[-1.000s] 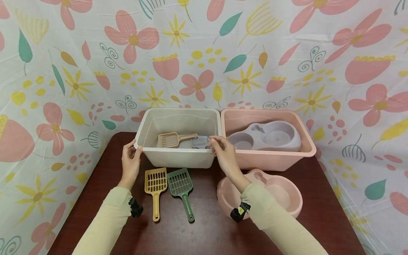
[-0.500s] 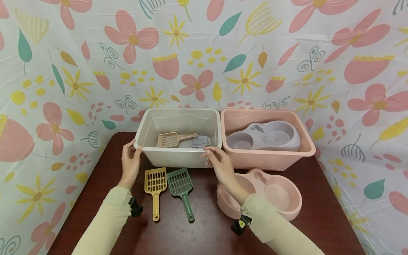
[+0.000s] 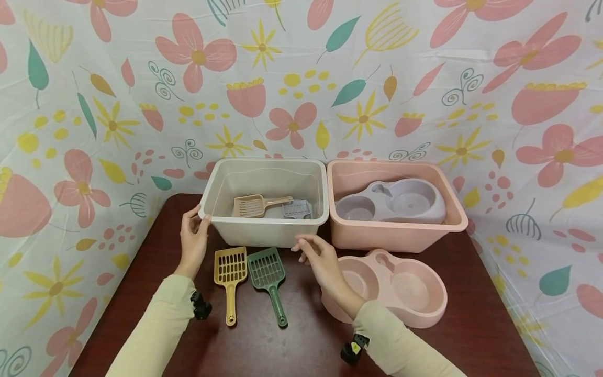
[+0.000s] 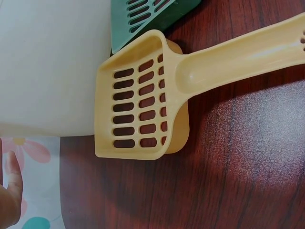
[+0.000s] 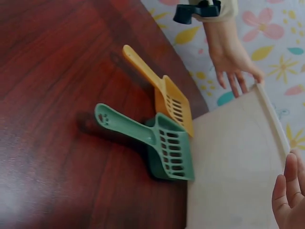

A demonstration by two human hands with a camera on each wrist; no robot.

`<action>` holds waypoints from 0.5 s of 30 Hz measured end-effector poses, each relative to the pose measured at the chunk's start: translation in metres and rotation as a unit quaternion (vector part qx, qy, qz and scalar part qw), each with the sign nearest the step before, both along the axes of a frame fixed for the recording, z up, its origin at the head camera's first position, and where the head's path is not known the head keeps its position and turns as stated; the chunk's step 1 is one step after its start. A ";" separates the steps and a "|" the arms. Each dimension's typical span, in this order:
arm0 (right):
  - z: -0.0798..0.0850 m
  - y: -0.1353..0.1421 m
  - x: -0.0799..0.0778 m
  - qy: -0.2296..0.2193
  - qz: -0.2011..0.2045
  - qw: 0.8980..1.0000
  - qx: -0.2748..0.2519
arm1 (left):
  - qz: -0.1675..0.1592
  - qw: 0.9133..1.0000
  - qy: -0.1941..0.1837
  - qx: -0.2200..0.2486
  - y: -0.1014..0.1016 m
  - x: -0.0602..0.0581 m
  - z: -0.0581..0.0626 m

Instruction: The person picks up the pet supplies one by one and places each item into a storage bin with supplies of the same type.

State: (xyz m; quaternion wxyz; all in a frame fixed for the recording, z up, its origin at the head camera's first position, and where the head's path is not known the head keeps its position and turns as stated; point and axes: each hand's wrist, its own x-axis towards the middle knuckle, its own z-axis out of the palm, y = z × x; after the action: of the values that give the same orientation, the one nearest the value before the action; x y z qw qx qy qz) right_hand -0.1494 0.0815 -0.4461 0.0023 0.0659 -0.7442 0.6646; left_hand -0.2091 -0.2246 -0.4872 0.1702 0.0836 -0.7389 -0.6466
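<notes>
My left hand [image 3: 194, 238] holds the front left corner of the light grey litter box [image 3: 256, 230] by its rim. A beige litter scoop [image 3: 249, 206] and a small lilac scoop [image 3: 296, 210] lie inside the box. Off the front wall of that box, my right hand [image 3: 322, 262] hovers over the table with bent, relaxed fingers and nothing in them. On the table before the box lie a yellow litter scoop [image 3: 230, 267] and a green litter scoop [image 3: 266, 267], side by side, handles toward me. In the right wrist view, the left hand [image 5: 233, 59] touches the box corner.
Against the grey box's right side stands a pink litter box [image 3: 377, 238], a lilac double pet bowl [image 3: 426, 213] tilted inside it. A pink double pet bowl [image 3: 387, 285] sits in front, right of my right hand. The dark table [image 3: 264, 356] meets a flowered cloth [image 3: 292, 78] behind.
My right hand has drawn back from the front right rim of the grey box, down and toward me. The left hand has stayed at its corner.
</notes>
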 end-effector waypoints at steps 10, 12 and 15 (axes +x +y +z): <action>-0.023 -0.002 0.010 -0.030 0.000 1.000 0.008 | 0.001 1.000 0.006 -0.006 0.000 0.001 0.001; -0.029 -0.002 0.012 -0.035 0.002 0.999 0.008 | 0.000 1.000 0.005 -0.007 0.001 0.001 0.002; -0.039 -0.002 0.015 -0.037 0.004 0.999 0.013 | 0.000 1.000 0.005 -0.009 0.001 0.001 0.002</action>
State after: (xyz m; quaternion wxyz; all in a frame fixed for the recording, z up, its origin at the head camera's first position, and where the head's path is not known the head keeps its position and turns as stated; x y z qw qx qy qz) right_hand -0.1348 0.0797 -0.4847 -0.0287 0.0447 -0.7519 0.6571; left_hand -0.2076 -0.2233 -0.4849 0.1748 0.0788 -0.7435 -0.6406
